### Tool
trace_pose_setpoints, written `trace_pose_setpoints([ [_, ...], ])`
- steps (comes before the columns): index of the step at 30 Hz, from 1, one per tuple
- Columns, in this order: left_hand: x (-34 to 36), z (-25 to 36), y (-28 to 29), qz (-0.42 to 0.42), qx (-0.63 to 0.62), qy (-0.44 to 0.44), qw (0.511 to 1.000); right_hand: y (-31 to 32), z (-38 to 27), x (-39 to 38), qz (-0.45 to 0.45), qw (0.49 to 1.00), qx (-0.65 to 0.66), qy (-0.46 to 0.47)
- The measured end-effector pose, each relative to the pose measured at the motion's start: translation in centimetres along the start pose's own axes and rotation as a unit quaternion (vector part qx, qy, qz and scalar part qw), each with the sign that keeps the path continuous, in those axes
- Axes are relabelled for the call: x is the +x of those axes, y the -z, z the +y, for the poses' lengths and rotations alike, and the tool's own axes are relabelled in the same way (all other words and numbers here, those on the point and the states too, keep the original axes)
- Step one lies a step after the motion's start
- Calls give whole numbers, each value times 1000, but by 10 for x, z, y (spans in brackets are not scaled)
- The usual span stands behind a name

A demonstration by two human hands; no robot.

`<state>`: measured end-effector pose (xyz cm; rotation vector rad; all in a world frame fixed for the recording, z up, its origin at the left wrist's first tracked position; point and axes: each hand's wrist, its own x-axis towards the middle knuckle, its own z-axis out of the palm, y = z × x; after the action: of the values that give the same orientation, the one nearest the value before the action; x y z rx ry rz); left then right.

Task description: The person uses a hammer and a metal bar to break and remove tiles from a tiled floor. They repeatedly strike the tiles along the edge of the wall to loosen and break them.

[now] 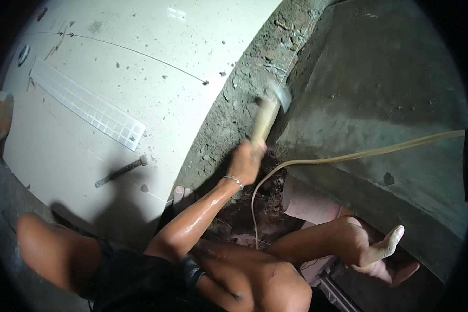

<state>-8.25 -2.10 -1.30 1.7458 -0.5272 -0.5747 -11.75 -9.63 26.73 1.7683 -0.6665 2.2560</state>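
My left hand (247, 162), with a thin bracelet at its wrist, is closed round the wooden handle of a short hammer (267, 117). The metal head is smeared by motion, so its exact shape cannot be made out. It is over the strip of rough grey mortar (213, 138) beside the dark slab's edge. Off to the right, my right hand (382, 255) has its fingers apart and holds nothing visible. Its thumb is pale with dust and points up near the slab's lower edge; some fingers are partly in shadow.
A large pale tile (177, 57) carries crumbs, a white grid strip (91, 104) and a rusty bolt-like rod (120, 172). A tan hose (348, 156) crosses the dark slab (385, 83). Below it is a pinkish pipe (309, 203). A taut string (299, 47) runs along the mortar.
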Motion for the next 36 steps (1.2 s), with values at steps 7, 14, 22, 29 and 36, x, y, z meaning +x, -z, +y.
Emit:
trace_pose_setpoints([
  [7,-3,19,46,-21,-310,161,937,-9,-1,-3,23,997,52,-44],
  [14,6,12,11,72,-148,88,982,-5,1,-3,17,999,-41,16],
  [22,7,30,49,-18,-216,127,968,-10,2,-4,4,997,-38,60],
  [29,6,10,7,23,-22,94,995,0,10,-4,-3,998,-46,38],
  [36,8,38,47,12,-207,114,972,14,21,9,-26,998,-58,2],
])
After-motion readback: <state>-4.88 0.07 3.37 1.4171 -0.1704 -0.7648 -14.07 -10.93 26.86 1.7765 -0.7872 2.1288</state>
